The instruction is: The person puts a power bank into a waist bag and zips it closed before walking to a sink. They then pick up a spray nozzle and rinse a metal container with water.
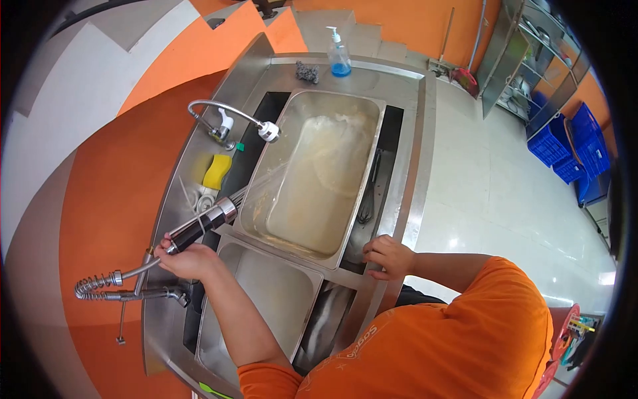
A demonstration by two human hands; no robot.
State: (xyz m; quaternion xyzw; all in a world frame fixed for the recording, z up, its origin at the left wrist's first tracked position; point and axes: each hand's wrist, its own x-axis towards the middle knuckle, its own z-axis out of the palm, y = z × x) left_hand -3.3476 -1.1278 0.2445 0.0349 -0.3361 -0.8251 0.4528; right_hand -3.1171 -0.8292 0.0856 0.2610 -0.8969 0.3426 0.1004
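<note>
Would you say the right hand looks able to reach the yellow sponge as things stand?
Probably not easily: the right hand rests across the pan from the yellow sponge, with the sprayer between.

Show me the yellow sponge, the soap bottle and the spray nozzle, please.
yellow sponge (216, 171), head view, middle of its top face
soap bottle (339, 64), head view, its lower body with blue liquid
spray nozzle (199, 227), head view, its dark barrel

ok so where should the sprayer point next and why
Probably sweep the sprayer in the left hand toward the far end of the tray: cloudy residue sits there, while the jet hits only the near left wall.
</note>
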